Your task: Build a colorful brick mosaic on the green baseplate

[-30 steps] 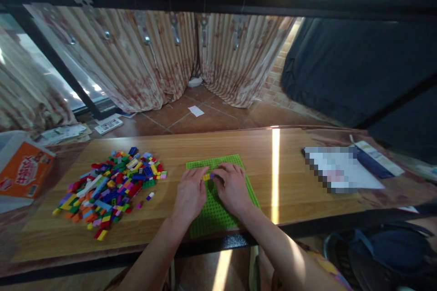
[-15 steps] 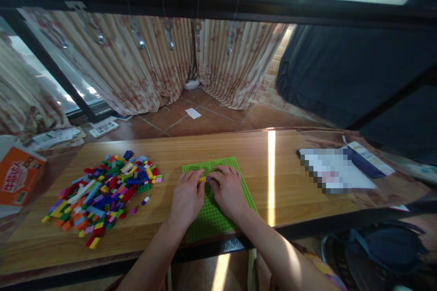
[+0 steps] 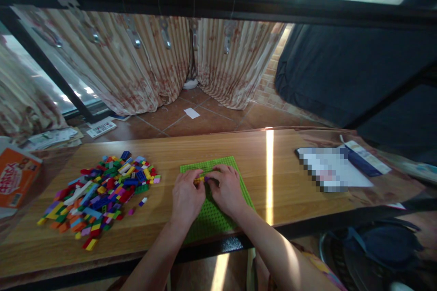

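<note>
A green studded baseplate (image 3: 218, 218) lies on the wooden table in front of me, and both hands are over its upper half. My left hand (image 3: 188, 195) has its fingers closed on a small yellow brick (image 3: 198, 180). Right beside it, my right hand (image 3: 226, 188) pinches a small purple brick (image 3: 206, 179). The two bricks meet or nearly meet between my fingertips; my fingers hide most of them. Whether they touch the baseplate I cannot tell.
A heap of mixed coloured bricks (image 3: 102, 191) spreads over the table's left part. An orange and white box (image 3: 17, 177) stands at far left. Papers (image 3: 327, 168) lie at the right. A strip of sunlight crosses the wooden table (image 3: 249, 145). A dark bag (image 3: 385, 245) is at lower right.
The whole view has shifted slightly. Both hands stay together over the baseplate with the bricks between their fingers; the yellow brick sits a little differently at my left fingertips.
</note>
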A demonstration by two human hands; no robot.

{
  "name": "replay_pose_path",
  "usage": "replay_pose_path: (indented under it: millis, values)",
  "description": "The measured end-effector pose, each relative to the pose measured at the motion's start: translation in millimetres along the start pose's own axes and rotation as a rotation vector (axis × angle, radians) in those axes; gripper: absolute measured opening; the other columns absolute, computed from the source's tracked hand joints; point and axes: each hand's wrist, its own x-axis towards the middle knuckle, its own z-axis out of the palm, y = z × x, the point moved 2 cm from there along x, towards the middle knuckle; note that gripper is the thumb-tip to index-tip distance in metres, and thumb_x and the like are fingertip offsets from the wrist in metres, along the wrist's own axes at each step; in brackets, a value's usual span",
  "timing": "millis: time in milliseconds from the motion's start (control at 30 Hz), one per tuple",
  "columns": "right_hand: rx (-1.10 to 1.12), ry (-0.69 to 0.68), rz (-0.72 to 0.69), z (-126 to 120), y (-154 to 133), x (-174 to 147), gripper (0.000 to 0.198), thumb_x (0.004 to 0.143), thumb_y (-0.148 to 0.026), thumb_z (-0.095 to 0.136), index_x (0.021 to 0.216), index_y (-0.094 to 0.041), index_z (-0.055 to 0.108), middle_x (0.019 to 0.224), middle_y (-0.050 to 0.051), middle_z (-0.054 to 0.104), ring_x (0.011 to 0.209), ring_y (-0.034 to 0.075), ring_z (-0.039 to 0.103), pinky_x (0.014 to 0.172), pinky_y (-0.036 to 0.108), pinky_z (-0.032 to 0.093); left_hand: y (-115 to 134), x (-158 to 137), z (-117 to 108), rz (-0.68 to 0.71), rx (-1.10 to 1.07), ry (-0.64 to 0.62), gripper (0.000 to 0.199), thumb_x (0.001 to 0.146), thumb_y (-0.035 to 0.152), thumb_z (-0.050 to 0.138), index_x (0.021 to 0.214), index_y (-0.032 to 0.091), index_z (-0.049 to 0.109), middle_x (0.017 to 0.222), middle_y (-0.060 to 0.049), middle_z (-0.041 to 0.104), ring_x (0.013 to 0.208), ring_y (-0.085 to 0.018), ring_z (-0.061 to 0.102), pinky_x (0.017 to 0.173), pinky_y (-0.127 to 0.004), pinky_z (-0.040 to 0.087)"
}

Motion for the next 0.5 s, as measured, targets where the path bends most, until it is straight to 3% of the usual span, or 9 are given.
replay_pose_path:
  millis: [267, 500]
  values:
    - [-0.029, -0.001, -0.004, 1.1, 1.2, 1.3, 0.023, 0.083, -0.019, 0.065, 0.091, -0.036, 0.078, 0.105, 0.003, 0.067, 0.099, 0.023, 0.054, 0.090, 0.041, 0.037, -2.1, 2.2, 2.0, -0.032, -0.052, 0.004, 0.024, 0.076, 0.007, 0.057, 0.092, 0.019, 0.069, 0.090, -0.005, 0.073, 0.084, -0.021, 0.066, 0.081, -0.037, 0.053]
    - [-0.014, 0.004, 0.000, 1.9, -1.0, 1.3, 0.023, 0.082, -0.017, 0.064, 0.089, -0.035, 0.078, 0.102, 0.004, 0.067, 0.099, 0.023, 0.053, 0.090, 0.041, 0.037, -1.6, 3.7, 2.0, -0.059, -0.078, -0.030, 0.027, 0.075, 0.006, 0.057, 0.095, 0.019, 0.070, 0.090, -0.005, 0.073, 0.085, -0.021, 0.066, 0.081, -0.038, 0.054]
